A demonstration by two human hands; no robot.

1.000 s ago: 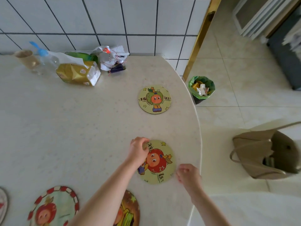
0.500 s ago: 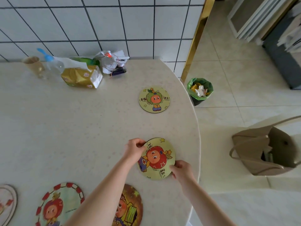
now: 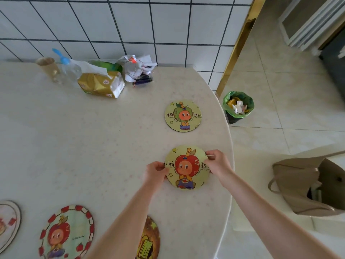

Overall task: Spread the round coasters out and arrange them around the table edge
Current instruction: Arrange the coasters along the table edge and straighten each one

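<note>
A round yellow-green coaster with a red apple character (image 3: 186, 168) lies near the table's right edge. My left hand (image 3: 155, 171) grips its left rim and my right hand (image 3: 217, 162) pinches its right rim. Further back sits a second yellow coaster with a green-capped orange character (image 3: 183, 116). Along the near edge lie a red-bordered coaster (image 3: 67, 233), a dark orange coaster (image 3: 149, 240) partly hidden by my left forearm, and a pale coaster (image 3: 8, 223) cut off at the left.
The cream table (image 3: 84, 146) curves off at the right. At its back stand a paper cup (image 3: 47, 67), a plastic bottle (image 3: 70, 70), a gold packet (image 3: 100, 85) and crumpled bags (image 3: 137, 68). A green-lined bin (image 3: 239, 107) and a beige bag (image 3: 309, 186) stand on the floor.
The apple coaster has been turned so its character stands upright. My right hand moved from the near rim up to the right rim; my left hand slid to the left rim.
</note>
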